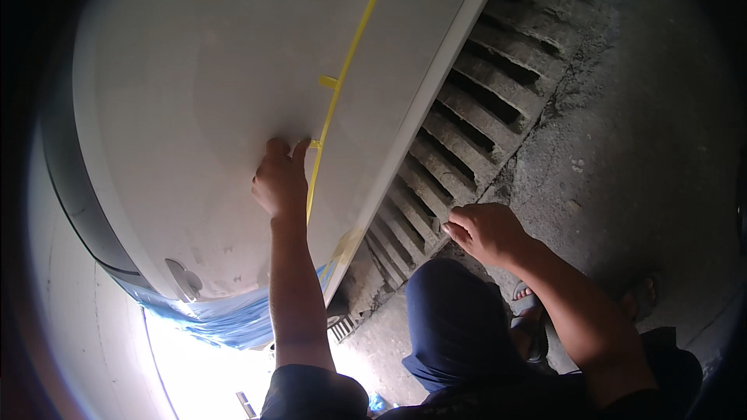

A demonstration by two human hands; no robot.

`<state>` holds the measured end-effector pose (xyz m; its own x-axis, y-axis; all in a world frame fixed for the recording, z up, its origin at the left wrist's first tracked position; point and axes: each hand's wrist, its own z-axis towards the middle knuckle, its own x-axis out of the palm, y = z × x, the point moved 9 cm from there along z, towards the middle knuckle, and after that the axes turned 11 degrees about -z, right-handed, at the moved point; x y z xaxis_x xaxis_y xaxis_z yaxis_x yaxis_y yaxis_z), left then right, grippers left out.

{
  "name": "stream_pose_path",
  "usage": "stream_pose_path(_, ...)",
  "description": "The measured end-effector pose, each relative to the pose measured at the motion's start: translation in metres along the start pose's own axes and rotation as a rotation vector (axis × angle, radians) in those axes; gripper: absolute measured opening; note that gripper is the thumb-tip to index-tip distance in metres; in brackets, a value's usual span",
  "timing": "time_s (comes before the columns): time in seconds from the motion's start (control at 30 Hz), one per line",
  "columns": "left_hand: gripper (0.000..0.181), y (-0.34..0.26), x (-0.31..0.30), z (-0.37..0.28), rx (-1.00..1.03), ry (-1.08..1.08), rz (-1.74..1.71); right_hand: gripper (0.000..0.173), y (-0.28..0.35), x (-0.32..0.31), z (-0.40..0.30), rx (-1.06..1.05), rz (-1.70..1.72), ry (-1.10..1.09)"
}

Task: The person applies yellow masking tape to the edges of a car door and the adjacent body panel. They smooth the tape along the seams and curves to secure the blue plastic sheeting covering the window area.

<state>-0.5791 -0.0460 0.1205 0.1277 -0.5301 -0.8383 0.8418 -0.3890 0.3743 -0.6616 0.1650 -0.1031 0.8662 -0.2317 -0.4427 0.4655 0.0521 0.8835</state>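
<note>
A long strip of yellow masking tape runs down the light grey car side panel, with short yellow tape tabs stuck across it on its left side. My left hand is at the panel, its thumb and finger at a short tape tab beside the strip; whether they grip the tab cannot be told. My right hand is raised above the floor grating, off the car, with fingers curled and thumb near the forefinger. Whether something thin is between those fingertips cannot be told.
Blue plastic sheeting covers the car beyond the door handle. A slotted concrete drain grating lies along the car's lower edge, beside rough concrete floor. Sandalled feet stand below my right arm. Bright light comes in at the lower left.
</note>
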Motion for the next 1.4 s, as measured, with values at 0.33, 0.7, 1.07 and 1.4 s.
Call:
stream_pose_path(0.33, 0.016, -0.013, 0.025, -0.064, 0.023, 0.222, -0.818, 0.016, -0.007, -0.008, 0.0, 0.02, 0.134, 0.001)
stream_pose_path(0.7, 0.023, -0.104, 0.031, -0.15, 0.096, 0.947, -1.111, 0.079, 0.031, -0.009, 0.005, 0.044, 0.304, 0.265)
stream_pose_path(1.07, 0.008, -0.078, -0.027, -0.189, 0.239, 0.907, -0.82, 0.027, 0.069, 0.013, -0.041, 0.247, 0.661, 0.182)
stream_pose_path(1.4, 0.015, -0.025, 0.017, -0.199, 0.067, 1.116, -0.784, 0.026, 0.103, 0.044, -0.046, 0.18, 0.221, -0.144)
